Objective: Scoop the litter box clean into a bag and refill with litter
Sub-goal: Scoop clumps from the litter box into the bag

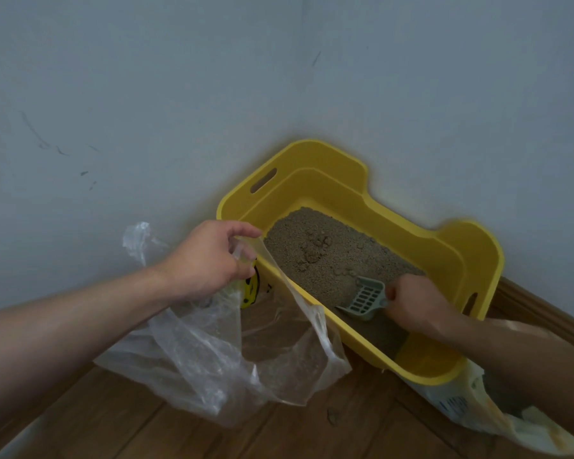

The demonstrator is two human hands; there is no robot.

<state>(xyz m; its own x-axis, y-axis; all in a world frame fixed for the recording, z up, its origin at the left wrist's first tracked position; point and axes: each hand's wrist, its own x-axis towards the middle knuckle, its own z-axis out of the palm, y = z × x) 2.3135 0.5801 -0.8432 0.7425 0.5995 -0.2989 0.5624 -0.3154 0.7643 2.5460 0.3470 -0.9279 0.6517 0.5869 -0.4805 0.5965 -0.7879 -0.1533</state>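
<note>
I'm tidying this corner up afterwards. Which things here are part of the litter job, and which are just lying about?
In use: litter box, litter, scoop in the right hand, clear bag pinched by the left hand, printed sack beside the box, likely refill litter.

Lying about: small clump on the wooden floor.

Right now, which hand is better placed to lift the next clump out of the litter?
The right hand: it grips the scoop inside the yellow box, near the clumps. The left hand holds the bag open beside it.
</note>
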